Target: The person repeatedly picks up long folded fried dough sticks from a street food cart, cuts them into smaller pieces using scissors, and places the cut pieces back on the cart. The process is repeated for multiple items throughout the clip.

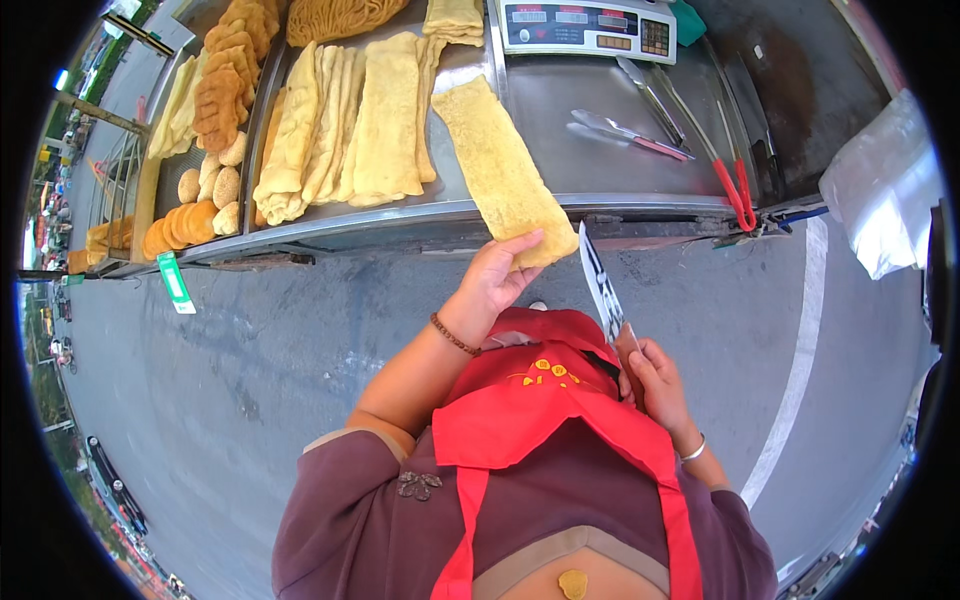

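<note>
My left hand [499,274] grips the near end of a long flat piece of yellow fried dough [510,169], thumb on top. The far end of this piece reaches over the metal tray, and its near end juts past the tray's front edge. In my right hand [656,379] is a knife [600,281] by its brown handle, blade pointing up and away from me. The blade's tip is close to the near right corner of the dough, apart from it as far as I can see. Folded slabs of similar dough [386,124] lie to the left on the tray.
A digital scale [589,30] stands at the back of the metal counter [555,142]. Metal tongs [630,135] and red-handled tongs [720,165] lie right of centre. Sesame balls [225,186] and browned fried pastries [221,109] fill the left compartment. A plastic bag [881,184] hangs at the right.
</note>
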### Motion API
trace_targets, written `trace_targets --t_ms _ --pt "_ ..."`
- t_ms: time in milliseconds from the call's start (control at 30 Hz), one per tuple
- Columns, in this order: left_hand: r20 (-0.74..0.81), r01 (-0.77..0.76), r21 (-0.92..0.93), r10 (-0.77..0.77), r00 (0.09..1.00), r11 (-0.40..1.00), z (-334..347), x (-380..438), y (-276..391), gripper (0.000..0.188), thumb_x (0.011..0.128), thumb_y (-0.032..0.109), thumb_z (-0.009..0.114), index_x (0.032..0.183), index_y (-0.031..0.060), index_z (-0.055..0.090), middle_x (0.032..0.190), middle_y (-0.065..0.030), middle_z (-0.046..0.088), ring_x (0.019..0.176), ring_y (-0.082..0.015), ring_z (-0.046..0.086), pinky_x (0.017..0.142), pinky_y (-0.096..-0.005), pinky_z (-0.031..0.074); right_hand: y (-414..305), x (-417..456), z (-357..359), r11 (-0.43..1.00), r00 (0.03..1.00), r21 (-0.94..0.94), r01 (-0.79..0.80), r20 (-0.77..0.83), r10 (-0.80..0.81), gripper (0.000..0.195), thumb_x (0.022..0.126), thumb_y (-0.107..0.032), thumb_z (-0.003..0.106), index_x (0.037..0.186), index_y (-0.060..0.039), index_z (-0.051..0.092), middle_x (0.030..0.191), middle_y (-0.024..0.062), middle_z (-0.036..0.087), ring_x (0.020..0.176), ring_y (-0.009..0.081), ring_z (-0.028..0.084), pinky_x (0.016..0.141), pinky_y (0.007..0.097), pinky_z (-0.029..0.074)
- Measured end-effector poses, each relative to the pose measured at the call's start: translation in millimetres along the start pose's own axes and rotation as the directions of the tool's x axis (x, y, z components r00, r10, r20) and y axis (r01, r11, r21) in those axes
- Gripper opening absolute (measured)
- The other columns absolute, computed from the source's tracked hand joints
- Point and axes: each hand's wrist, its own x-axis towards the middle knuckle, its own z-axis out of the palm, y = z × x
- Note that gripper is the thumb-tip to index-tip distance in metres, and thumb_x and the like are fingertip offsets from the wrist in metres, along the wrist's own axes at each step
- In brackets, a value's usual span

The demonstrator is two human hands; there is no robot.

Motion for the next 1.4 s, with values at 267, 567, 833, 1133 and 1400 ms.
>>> trace_targets --t_ms 267,567,833,1133,1400 --pt "0.028 0.001 0.050 -0.002 1.000 0.999 2 -2 2 0.035 0.079 0.005 0.064 0.111 0.0015 0.052 0.107 -0.0101 0.059 0.098 -0.0224 0.059 0.085 -0.0319 0.050 14 -21 6 0.999 1.000 0.027 -0.017 0.010 0.017 0.023 0.092 -0.027 0.046 0.091 -0.0049 0.052 0.063 -0.0013 0.053 0.052 0.0036 0.044 0.048 0.0177 0.035" --pt "0.086 -0.043 0.057 0.038 0.996 0.997 5 -8 4 0.034 0.079 0.005 0.065 0.110 0.0011 0.053 0.107 -0.0099 0.060 0.097 -0.0215 0.060 0.085 -0.0318 0.051 17 -15 7 1.000 0.999 0.025 -0.019 0.036 0.018 0.023 0.092 -0.028 0.046 0.092 -0.0058 0.052 0.061 -0.0006 0.052 0.048 0.0045 0.043 0.043 0.0177 0.033" --pt "0.088 -0.107 0.179 0.093 0.992 0.978 -2 -7 -1 0.033 0.077 0.006 0.067 0.108 0.0023 0.055 0.102 -0.0078 0.063 0.092 -0.0180 0.062 0.081 -0.0293 0.052 -13 -2 7 0.986 0.999 -0.161 -0.032 0.013 0.034 0.026 0.092 -0.030 0.046 0.090 -0.0059 0.054 0.057 -0.0012 0.051 0.042 0.0040 0.040 0.036 0.0181 0.028" --pt "0.057 -0.124 0.263 0.113 0.992 0.957 -4 -11 -6 0.036 0.078 0.008 0.067 0.110 0.0004 0.054 0.103 -0.0089 0.062 0.093 -0.0186 0.061 0.081 -0.0324 0.051 -20 6 4 0.965 1.000 -0.260 -0.001 0.019 0.006 0.026 0.091 -0.029 0.047 0.090 -0.0044 0.056 0.055 -0.0013 0.049 0.040 0.0036 0.039 0.034 0.0186 0.028" --pt "0.059 -0.104 0.263 0.092 0.994 0.959 -6 -13 -4 0.033 0.080 0.009 0.065 0.110 0.0005 0.054 0.105 -0.0081 0.061 0.095 -0.0180 0.060 0.082 -0.0328 0.051 -29 29 5 0.964 0.997 -0.264 0.020 0.079 0.001 0.025 0.091 -0.027 0.049 0.085 -0.0039 0.055 0.055 -0.0016 0.050 0.042 0.0045 0.043 0.037 0.0187 0.032"
